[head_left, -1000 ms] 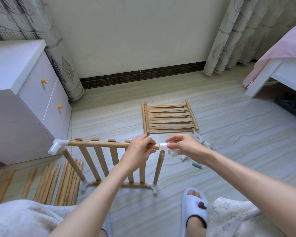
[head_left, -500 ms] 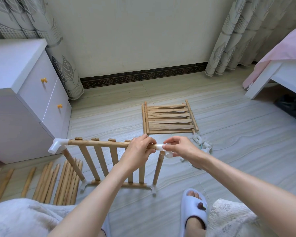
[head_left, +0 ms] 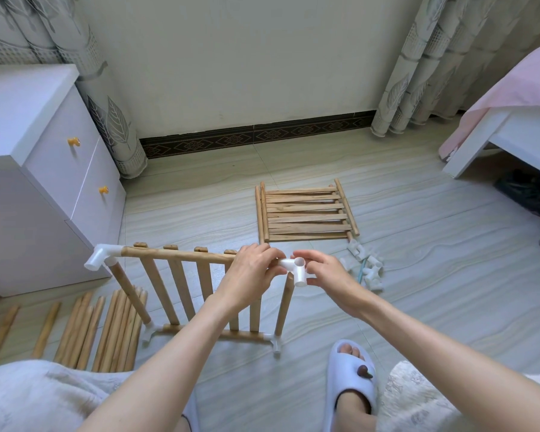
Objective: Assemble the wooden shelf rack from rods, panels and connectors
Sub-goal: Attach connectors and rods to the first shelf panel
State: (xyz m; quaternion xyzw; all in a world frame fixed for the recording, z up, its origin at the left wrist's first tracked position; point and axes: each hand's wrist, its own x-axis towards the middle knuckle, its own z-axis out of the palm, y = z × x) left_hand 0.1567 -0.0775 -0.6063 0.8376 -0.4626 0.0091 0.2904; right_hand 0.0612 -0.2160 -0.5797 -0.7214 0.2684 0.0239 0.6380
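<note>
My left hand curls around the right end of the top wooden rod of the upright slatted wooden panel frame, near me on the floor. My right hand pinches the white plastic three-way connector at that rod's end, above the right post. Spare white connectors lie right; loose wooden rods lie left.

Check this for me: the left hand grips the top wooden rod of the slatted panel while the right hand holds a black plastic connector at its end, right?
Not quite. The head view shows the connector is white plastic, not black. The left hand does grip the top wooden rod, and the right hand holds the connector at its end.
</note>
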